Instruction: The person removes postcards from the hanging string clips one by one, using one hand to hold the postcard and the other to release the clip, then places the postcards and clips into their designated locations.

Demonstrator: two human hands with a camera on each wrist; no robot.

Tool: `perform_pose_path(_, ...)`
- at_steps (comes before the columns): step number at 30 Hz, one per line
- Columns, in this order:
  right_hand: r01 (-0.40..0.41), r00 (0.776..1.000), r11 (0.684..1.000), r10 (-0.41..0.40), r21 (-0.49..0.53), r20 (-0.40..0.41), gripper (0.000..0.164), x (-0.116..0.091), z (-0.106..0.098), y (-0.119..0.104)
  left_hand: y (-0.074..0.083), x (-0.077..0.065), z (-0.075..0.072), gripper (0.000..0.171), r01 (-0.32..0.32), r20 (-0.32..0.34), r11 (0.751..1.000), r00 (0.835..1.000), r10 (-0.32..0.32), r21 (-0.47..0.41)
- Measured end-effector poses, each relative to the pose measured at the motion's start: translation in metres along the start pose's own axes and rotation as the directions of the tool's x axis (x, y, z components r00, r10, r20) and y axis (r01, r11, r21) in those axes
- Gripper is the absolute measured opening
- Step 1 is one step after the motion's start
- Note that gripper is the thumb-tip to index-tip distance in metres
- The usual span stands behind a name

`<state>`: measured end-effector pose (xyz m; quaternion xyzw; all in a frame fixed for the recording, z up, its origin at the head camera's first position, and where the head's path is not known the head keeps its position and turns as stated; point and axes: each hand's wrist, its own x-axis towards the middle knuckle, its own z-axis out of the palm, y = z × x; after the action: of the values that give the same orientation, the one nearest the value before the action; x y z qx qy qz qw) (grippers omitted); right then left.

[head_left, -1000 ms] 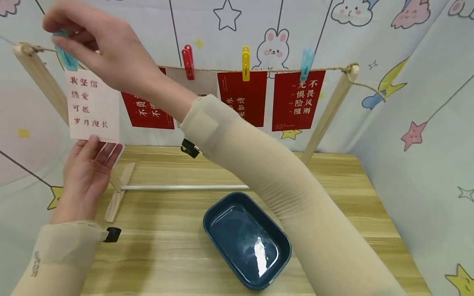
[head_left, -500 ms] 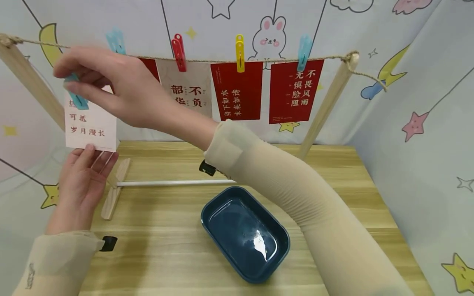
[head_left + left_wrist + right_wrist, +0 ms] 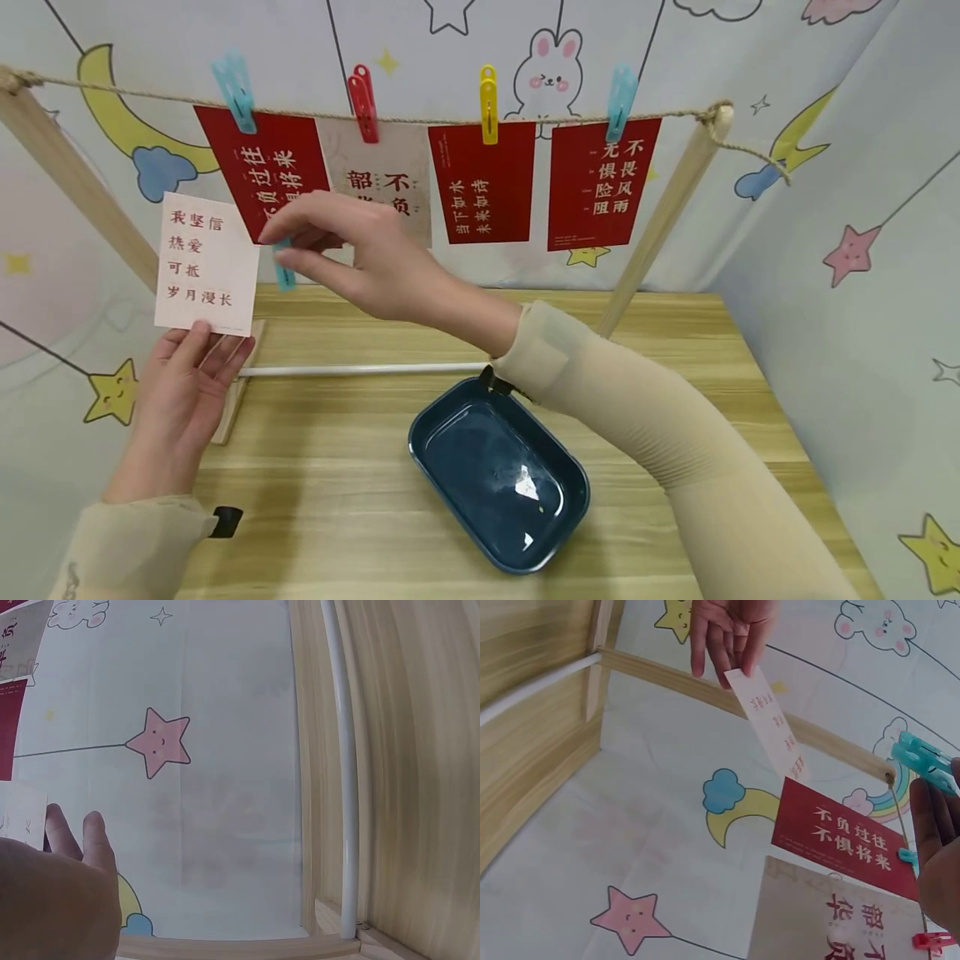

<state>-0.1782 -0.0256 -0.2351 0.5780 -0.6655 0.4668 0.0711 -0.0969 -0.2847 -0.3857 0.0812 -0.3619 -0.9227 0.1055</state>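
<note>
Between thumb and fingers, my left hand (image 3: 183, 383) pinches the lower edge of a white card (image 3: 206, 267) with red Chinese characters; the card is off the rope. My right hand (image 3: 367, 254) pinches a light-blue clothespin (image 3: 284, 267), just right of that card and in front of a hanging red card (image 3: 262, 158). The right wrist view shows the clothespin (image 3: 922, 759) by the fingers. Along the twine rope (image 3: 442, 122) hang a beige card (image 3: 375, 162) and two more red cards, held by a red clothespin (image 3: 363, 104), a yellow clothespin (image 3: 488, 104) and light-blue ones.
A dark blue tray (image 3: 480, 483) sits on the wooden table (image 3: 322, 500). Wooden posts (image 3: 667, 217) hold the rope at both ends, and a white rod (image 3: 367, 369) runs low between them. A cartoon-print cloth (image 3: 840, 350) surrounds the table.
The white card has come off the rope with its clothespin. My right hand has moved down and right with the clothespin, while my left hand has shifted slightly down and right with the card.
</note>
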Motion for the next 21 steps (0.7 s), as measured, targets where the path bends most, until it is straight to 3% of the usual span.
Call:
perform_pose_path(7, 0.007, 0.999, 1.0, -0.006, 0.014, -0.048, 0.019, -0.041, -0.004, 0.021, -0.012, -0.012, -0.01, 0.035, 0.022, -0.021, 0.999, 1.0, -0.022, 0.031)
perform_pose_path(14, 0.022, 0.999, 1.0, -0.021, 0.022, -0.048, 0.019, -0.08, -0.007, 0.039, -0.025, -0.024, -0.022, 0.028, 0.056, 0.016, 0.998, 0.998, -0.057, 0.041)
perform_pose_path(21, -0.073, 0.996, 0.997, 0.073, -0.008, -0.041, 0.019, -0.119, -0.007, 0.057, -0.042, -0.037, -0.029, 0.025, 0.078, 0.067, 0.996, 0.994, -0.081, 0.053)
